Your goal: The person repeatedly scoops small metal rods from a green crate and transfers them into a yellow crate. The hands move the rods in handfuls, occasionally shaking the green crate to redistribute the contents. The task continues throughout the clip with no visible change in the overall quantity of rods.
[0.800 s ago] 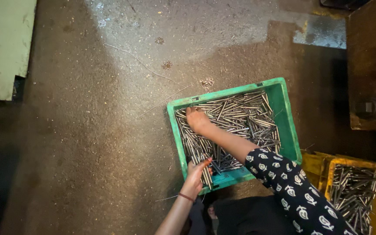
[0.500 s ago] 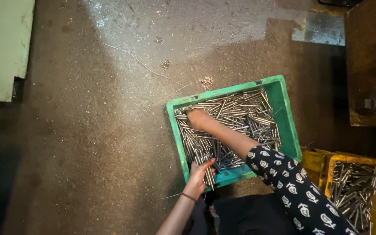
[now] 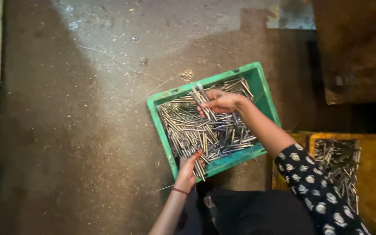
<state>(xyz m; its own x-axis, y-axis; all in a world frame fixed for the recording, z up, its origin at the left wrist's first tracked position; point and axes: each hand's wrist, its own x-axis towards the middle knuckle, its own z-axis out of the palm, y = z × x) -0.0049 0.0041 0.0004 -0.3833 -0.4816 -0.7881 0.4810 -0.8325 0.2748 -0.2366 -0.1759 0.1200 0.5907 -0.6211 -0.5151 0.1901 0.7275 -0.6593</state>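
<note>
While the left hand grips the green crate at its near left corner, steadying it, the right hand is closed around several metal rods, lifted above the pile near the far edge.

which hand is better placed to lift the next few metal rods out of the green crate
Right. The right hand is over the green crate, already gripping a few metal rods. The left hand is at the near rim, pinching rods there.

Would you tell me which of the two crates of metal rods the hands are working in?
The green crate, on the left; the yellow crate sits untouched.
</note>
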